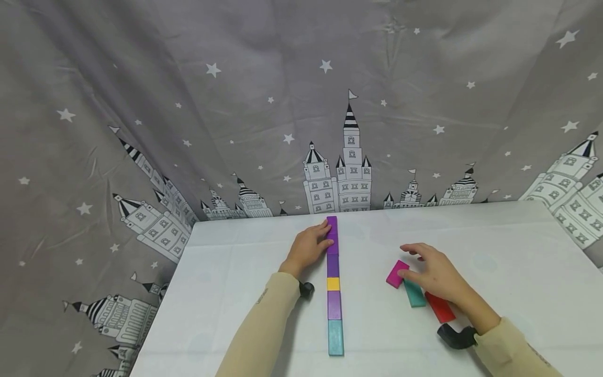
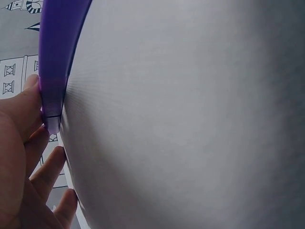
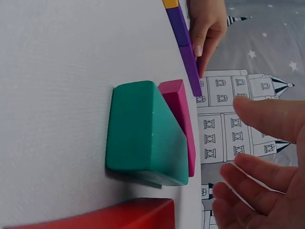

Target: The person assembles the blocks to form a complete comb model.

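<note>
Purple meets the fingertips of the left hand (image 1: 306, 248), which rest along the left side of the far purple block (image 1: 333, 244) without curling round it; the right hand (image 1: 435, 270) is loosely spread, thumb well apart from the fingers, holding nothing, above the loose blocks. Nearest its thumb is a bright magenta block (image 1: 394, 277), just beside a smooth green block (image 1: 414, 294) with softly rounded edges, then a glossy red block (image 1: 440, 308) partly under the hand. Left of these runs a straight row, purple at the far end, then a deep violet block (image 1: 333, 265), a short yellow block (image 1: 333, 284), a paler lilac block (image 1: 334, 305) and a teal block (image 1: 336, 337) nearest the person, all on a white tabletop (image 1: 235, 262) before a grey castle-printed curtain (image 1: 264, 63)
</note>
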A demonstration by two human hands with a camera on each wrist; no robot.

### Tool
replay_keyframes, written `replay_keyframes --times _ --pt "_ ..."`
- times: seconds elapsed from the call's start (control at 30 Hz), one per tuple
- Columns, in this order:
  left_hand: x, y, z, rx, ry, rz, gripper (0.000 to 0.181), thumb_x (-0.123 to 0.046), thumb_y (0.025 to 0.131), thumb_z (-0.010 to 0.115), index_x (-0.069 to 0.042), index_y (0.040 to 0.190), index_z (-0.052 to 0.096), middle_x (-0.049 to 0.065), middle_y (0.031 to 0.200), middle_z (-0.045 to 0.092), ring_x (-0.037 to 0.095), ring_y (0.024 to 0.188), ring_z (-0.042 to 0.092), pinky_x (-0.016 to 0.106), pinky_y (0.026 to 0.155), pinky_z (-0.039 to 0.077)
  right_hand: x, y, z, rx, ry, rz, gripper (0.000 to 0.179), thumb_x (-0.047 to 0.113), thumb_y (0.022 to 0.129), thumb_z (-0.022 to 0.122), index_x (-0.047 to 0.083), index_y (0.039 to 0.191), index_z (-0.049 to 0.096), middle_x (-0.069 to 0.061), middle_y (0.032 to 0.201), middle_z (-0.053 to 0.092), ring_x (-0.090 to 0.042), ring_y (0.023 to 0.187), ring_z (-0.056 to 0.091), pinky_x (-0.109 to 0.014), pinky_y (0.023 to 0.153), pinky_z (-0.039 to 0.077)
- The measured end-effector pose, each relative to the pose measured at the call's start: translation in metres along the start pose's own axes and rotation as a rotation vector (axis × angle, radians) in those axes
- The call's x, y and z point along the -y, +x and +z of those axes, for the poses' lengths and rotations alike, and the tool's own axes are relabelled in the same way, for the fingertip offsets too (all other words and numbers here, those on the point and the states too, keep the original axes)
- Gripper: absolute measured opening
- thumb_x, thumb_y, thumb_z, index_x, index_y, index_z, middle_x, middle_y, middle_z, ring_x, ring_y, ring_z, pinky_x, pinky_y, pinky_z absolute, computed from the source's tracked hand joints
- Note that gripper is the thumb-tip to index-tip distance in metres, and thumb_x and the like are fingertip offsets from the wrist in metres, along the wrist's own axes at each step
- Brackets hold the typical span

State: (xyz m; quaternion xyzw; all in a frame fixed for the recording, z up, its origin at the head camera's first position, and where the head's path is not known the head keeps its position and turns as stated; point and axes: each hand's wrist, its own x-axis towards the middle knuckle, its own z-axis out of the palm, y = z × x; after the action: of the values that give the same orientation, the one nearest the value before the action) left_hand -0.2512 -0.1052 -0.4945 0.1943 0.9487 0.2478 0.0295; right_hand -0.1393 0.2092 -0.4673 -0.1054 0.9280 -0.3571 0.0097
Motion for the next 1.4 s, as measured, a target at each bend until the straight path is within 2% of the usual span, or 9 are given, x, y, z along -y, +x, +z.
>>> replay_keyframes --times 0.2,0.4,0.63,0.77,0.87,1.0,1.1,1.2,1.4 --pt "0.001 0.001 0.001 0.002 -0.003 0.001 0.054 -0.032 0.099 0.065 -0.011 0.147 0.051 -0.001 0.156 0.042 0.026 0.143 0.042 0.04 0.121 0.03 -0.003 0.002 0.006 0.043 -0.018 -0.018 0.058 0.022 0.084 0.08 -0.001 0.134 0.059 -0.025 0.13 0.059 -0.042 0.112 0.059 -0.059 0.092 0.054" --pt "0.0 -0.001 0.002 0.013 -0.004 0.007 0.054 -0.032 0.099 0.064 -0.011 0.147 0.051 0.0 0.157 0.041 0.026 0.143 0.042 0.04 0.121 0.03 -0.003 0.0 0.014 0.077 -0.045 0.007 0.056 0.016 0.082 0.081 -0.002 0.131 0.061 -0.024 0.128 0.061 -0.043 0.116 0.056 -0.059 0.094 0.054" --pt "0.001 -0.002 0.004 0.002 -0.001 0.009 0.053 -0.031 0.099 0.065 -0.011 0.147 0.052 0.0 0.156 0.042 0.026 0.142 0.042 0.04 0.121 0.03 -0.002 0.002 0.017 0.052 -0.089 0.014 0.049 0.022 0.083 0.081 -0.002 0.122 0.066 -0.022 0.119 0.065 -0.039 0.107 0.058 -0.057 0.091 0.055" --pt "0.001 -0.002 0.004 -0.003 -0.006 0.008 0.053 -0.031 0.099 0.065 -0.011 0.146 0.052 0.0 0.156 0.043 0.027 0.142 0.043 0.041 0.12 0.031 0.0 0.005 0.019 0.031 -0.116 0.047 0.049 0.028 0.082 0.083 -0.003 0.117 0.067 -0.016 0.105 0.066 -0.029 0.093 0.058 -0.045 0.08 0.057" --pt "0.001 -0.002 0.003 -0.007 -0.011 0.005 0.053 -0.031 0.099 0.065 -0.011 0.146 0.052 -0.001 0.156 0.043 0.027 0.142 0.043 0.041 0.12 0.031 0.002 0.007 0.021 0.021 -0.13 0.085 0.051 0.032 0.081 0.083 -0.003 0.114 0.067 -0.01 0.094 0.064 -0.024 0.084 0.054 -0.035 0.067 0.05" --pt "0.001 -0.002 0.003 -0.01 -0.014 -0.001 0.053 -0.031 0.098 0.066 -0.012 0.146 0.052 -0.001 0.156 0.043 0.026 0.142 0.043 0.041 0.12 0.031 0.003 0.009 0.023 0.019 -0.145 0.122 0.053 0.036 0.08 0.083 -0.004 0.111 0.066 -0.006 0.086 0.06 -0.021 0.079 0.052 -0.031 0.061 0.046" --pt "0.002 -0.002 0.003 -0.009 -0.011 0.0 0.053 -0.031 0.098 0.065 -0.011 0.146 0.053 -0.001 0.156 0.043 0.026 0.142 0.043 0.041 0.12 0.031 0.003 0.01 0.023 0.019 -0.148 0.126 0.055 0.038 0.082 0.081 -0.005 0.113 0.065 -0.008 0.089 0.062 -0.023 0.081 0.054 -0.036 0.066 0.051" --pt "0.002 -0.002 0.003 -0.009 -0.009 0.003 0.053 -0.031 0.099 0.065 -0.011 0.146 0.053 0.0 0.156 0.043 0.026 0.142 0.043 0.041 0.12 0.031 0.002 0.009 0.02 0.021 -0.136 0.1 0.055 0.034 0.085 0.079 -0.006 0.119 0.064 -0.013 0.099 0.066 -0.027 0.088 0.058 -0.045 0.078 0.057" --pt "0.002 0.0 0.002 -0.014 -0.008 0.008 0.053 -0.031 0.099 0.065 -0.011 0.146 0.053 0.0 0.156 0.043 0.026 0.142 0.043 0.041 0.12 0.031 -0.005 0.011 0.008 0.071 -0.073 -0.01 0.044 0.017 0.089 0.075 -0.005 0.125 0.064 -0.015 0.112 0.067 -0.032 0.101 0.06 -0.055 0.093 0.054"
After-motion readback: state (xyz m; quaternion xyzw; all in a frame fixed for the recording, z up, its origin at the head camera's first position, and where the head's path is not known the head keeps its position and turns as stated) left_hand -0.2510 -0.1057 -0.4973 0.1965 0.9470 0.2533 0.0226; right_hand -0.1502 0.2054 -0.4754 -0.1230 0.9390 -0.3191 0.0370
